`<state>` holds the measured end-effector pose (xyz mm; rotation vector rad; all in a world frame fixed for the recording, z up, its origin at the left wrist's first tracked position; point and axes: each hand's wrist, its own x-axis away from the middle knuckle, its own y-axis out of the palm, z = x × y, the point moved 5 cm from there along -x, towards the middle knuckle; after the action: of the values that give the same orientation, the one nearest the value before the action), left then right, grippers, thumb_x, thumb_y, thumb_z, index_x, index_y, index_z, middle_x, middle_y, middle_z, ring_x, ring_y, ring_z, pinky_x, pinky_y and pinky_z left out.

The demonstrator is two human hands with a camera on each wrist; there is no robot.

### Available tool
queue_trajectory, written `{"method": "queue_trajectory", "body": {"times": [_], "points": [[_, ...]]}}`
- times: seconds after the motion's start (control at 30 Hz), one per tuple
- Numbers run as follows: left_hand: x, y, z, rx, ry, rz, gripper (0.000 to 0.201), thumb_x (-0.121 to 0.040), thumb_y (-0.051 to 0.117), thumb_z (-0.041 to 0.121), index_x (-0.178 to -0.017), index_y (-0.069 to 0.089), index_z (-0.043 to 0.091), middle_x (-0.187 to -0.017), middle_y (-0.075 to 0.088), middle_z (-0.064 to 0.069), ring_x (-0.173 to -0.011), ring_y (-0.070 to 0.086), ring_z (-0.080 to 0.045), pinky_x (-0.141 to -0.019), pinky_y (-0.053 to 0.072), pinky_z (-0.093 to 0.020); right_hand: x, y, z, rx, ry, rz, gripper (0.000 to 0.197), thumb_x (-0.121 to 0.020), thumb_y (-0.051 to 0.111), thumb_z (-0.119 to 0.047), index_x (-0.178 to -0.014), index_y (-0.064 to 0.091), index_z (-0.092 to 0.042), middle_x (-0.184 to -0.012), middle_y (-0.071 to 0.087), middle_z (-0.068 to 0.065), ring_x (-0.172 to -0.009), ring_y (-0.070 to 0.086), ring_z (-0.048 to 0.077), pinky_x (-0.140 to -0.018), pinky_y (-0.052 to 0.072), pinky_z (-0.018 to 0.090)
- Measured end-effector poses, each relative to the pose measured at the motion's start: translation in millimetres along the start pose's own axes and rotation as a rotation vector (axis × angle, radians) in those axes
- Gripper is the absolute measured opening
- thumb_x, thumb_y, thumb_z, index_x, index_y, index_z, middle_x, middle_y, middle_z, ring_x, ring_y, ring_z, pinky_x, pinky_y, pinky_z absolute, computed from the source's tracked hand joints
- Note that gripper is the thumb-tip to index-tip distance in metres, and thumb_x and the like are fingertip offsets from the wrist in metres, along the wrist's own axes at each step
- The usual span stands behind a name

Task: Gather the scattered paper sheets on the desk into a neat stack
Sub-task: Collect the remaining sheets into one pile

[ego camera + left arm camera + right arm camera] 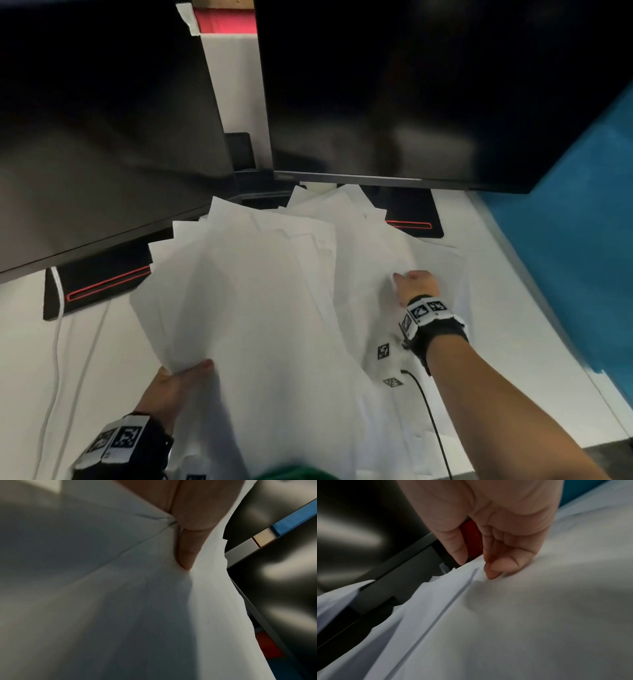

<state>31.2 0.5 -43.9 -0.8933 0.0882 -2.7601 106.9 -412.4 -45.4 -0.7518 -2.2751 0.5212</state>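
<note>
My left hand (pixel 191 371) grips the near corner of a loose fan of white paper sheets (pixel 257 291), thumb on top, and holds it lifted and slanted over the white desk (pixel 27 359). The left wrist view shows the thumb (pixel 185 555) pressed onto the top sheet (pixel 120 615). To the right, my right hand (pixel 411 281) is down on more sheets (pixel 442 260) lying flat on the desk. Its curled fingertips (pixel 491 574) dig into one sheet (pixel 522 615) and raise a small ridge, with the thumb at that sheet's edge.
Two dark monitors (pixel 102 120) (pixel 411 85) hang close over the far ends of the sheets, their black bases (pixel 102 284) (pixel 414 222) partly under paper. White cables (pixel 54 342) run down the left; a black cable (pixel 431 418) trails from my right wrist. A blue partition (pixel 582 205) bounds the right.
</note>
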Motion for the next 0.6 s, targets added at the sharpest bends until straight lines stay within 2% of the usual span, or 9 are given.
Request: {"method": "queue_trajectory", "body": {"times": [0.07,0.13,0.17,0.23,0.3,0.4,0.47,0.53,0.6], "points": [[3,0,2,0.015,-0.019,0.009,0.007,-0.083,0.060,-0.003,-0.089,0.060,-0.006,-0.056,0.064,-0.010,-0.064,0.057,-0.028,-0.049,0.049,-0.027,-7,2,-4,0.014,0.029,0.007,0.029,-0.081,0.058,-0.030,-0.103,0.056,-0.011,-0.093,0.056,0.013,-0.082,0.056,0.028,-0.068,0.044,0.025],[-1,-3,1,0.030,-0.022,0.010,0.007,-0.081,0.062,-0.003,-0.085,0.059,-0.008,-0.051,0.065,-0.010,-0.050,0.062,-0.025,-0.043,0.051,-0.023,-11,4,-8,0.010,0.022,0.044,0.034,-0.082,0.061,-0.029,-0.108,0.054,-0.009,-0.101,0.056,0.011,-0.095,0.058,0.029,-0.075,0.040,0.027],[-3,-5,-1,0.033,-0.022,0.014,0.013,-0.078,0.067,0.001,-0.083,0.061,-0.009,-0.052,0.066,-0.012,-0.052,0.063,-0.026,-0.050,0.054,-0.026,-11,6,-10,0.007,0.012,0.071,0.039,-0.083,0.062,-0.029,-0.113,0.053,-0.006,-0.109,0.058,0.013,-0.104,0.058,0.031,-0.079,0.041,0.030],[-10,-10,-5,0.045,-0.031,0.013,0.026,-0.070,0.077,0.012,-0.085,0.064,-0.005,-0.079,0.070,-0.026,-0.075,0.065,-0.034,-0.080,0.054,-0.044,-11,8,-15,0.040,-0.012,0.106,0.039,-0.084,0.062,-0.025,-0.114,0.054,-0.002,-0.118,0.061,0.015,-0.110,0.057,0.032,-0.083,0.042,0.031],[-13,-12,-5,0.043,-0.038,0.020,0.019,-0.070,0.077,0.010,-0.081,0.064,0.001,-0.094,0.067,-0.030,-0.086,0.064,-0.039,-0.086,0.050,-0.049,-13,9,-20,0.098,-0.026,0.112,0.032,-0.087,0.059,-0.021,-0.111,0.058,-0.001,-0.117,0.063,0.017,-0.109,0.059,0.033,-0.085,0.044,0.033],[-12,-13,-2,0.039,-0.051,0.004,0.007,-0.078,0.066,0.000,-0.076,0.060,-0.001,-0.061,0.069,-0.017,-0.050,0.065,-0.026,-0.051,0.056,-0.031,-17,2,-19,0.062,-0.020,0.136,0.021,-0.088,0.054,-0.018,-0.106,0.057,-0.006,-0.104,0.066,0.017,-0.097,0.063,0.032,-0.073,0.043,0.029],[-9,-14,0,0.070,-0.086,-0.005,0.005,-0.082,0.061,-0.001,-0.077,0.059,-0.001,-0.048,0.065,-0.009,-0.041,0.062,-0.019,-0.042,0.053,-0.026,-20,-4,-11,-0.004,0.000,0.120,0.007,-0.088,0.053,-0.016,-0.092,0.053,-0.010,-0.081,0.067,0.013,-0.074,0.065,0.028,-0.062,0.047,0.026],[-15,-20,-1,0.065,-0.081,0.018,0.013,-0.078,0.069,0.006,-0.084,0.062,-0.003,-0.061,0.068,-0.015,-0.054,0.066,-0.027,-0.057,0.056,-0.034,-24,-15,-1,-0.011,-0.004,0.107,0.011,-0.086,0.056,-0.014,-0.092,0.055,-0.004,-0.065,0.057,0.007,-0.069,0.064,0.030,-0.069,0.055,0.039],[-19,-21,-3,0.049,-0.093,0.006,0.045,-0.059,0.082,0.021,-0.093,0.066,-0.003,-0.083,0.070,-0.022,-0.078,0.067,-0.036,-0.082,0.053,-0.047,-29,-31,7,0.099,-0.034,0.102,0.022,-0.085,0.058,-0.014,-0.103,0.058,-0.001,-0.071,0.053,0.007,-0.085,0.065,0.037,-0.085,0.053,0.047]]}}
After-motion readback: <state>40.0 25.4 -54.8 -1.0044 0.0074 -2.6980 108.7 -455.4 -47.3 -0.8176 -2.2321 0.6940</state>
